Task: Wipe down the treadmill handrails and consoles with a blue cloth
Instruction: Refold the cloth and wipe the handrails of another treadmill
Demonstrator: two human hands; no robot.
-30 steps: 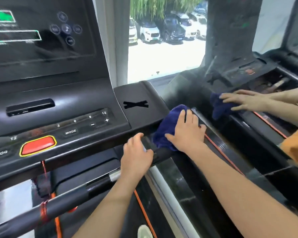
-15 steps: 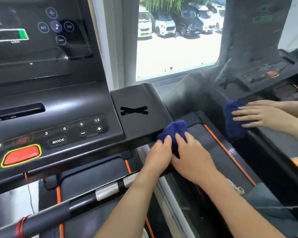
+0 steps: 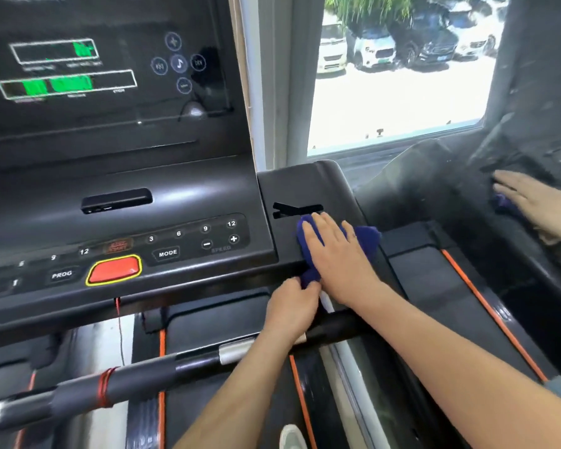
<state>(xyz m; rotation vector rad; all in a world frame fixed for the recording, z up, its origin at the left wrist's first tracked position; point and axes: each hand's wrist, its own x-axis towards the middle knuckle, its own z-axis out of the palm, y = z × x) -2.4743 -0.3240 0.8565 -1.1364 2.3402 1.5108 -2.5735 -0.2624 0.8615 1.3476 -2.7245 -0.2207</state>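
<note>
The treadmill console (image 3: 117, 202) fills the left of the view. Its flat side panel (image 3: 308, 183), to the right of the keypad, is the surface being wiped. The handrail (image 3: 136, 377) runs below and is not under the cloth.

Recommended procedure for this step:
- Work the panel in straight, overlapping passes from the slot cut-out toward the front lip, keeping palm pressure even.
- Carry the stroke over the lip so the edge is not missed.
- Keep clear of the red button (image 3: 114, 270), because the display is lit and a stray press could probably trigger something.

The blue cloth (image 3: 366, 238) lies on the side panel. It is dark blue, soft and bunched into folds, and one tail trails over the front lip. The right hand (image 3: 337, 254) presses it flat with straight, spread fingers. The left hand (image 3: 292, 306) sits at the lip with its fingers curled round the tail, anchoring it.
</note>
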